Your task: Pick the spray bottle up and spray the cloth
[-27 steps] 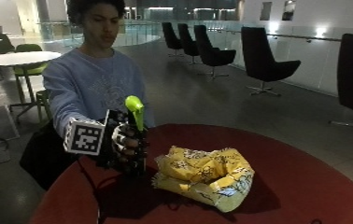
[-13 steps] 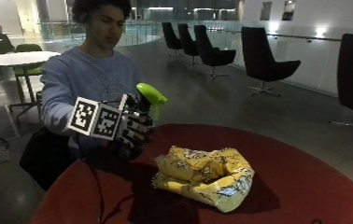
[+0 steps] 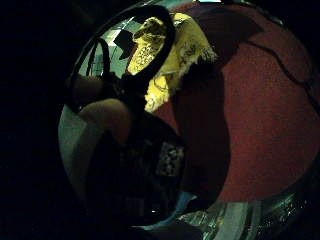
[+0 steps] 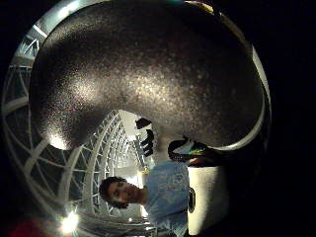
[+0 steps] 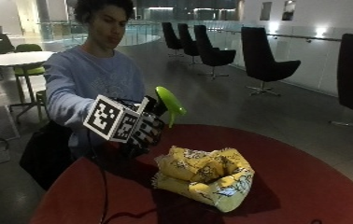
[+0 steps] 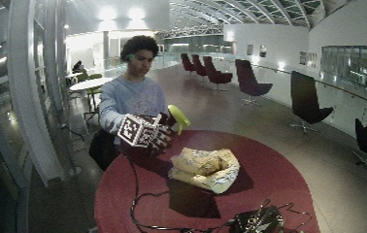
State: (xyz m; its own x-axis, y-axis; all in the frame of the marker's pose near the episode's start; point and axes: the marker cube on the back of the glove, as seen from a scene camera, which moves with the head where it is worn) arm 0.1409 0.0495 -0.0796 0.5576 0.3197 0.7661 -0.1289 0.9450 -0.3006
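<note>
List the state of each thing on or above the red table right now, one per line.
Spray bottle: lifted off the table, gripped in the hand, green head tilted towards the cloth.
Gloved right hand: raised above the table's edge, fingers curled round the bottle.
Yellow cloth: crumpled in a heap, lying on the table, untouched.
Red table: bearing the cloth, a dark cable trailing across it.
</note>
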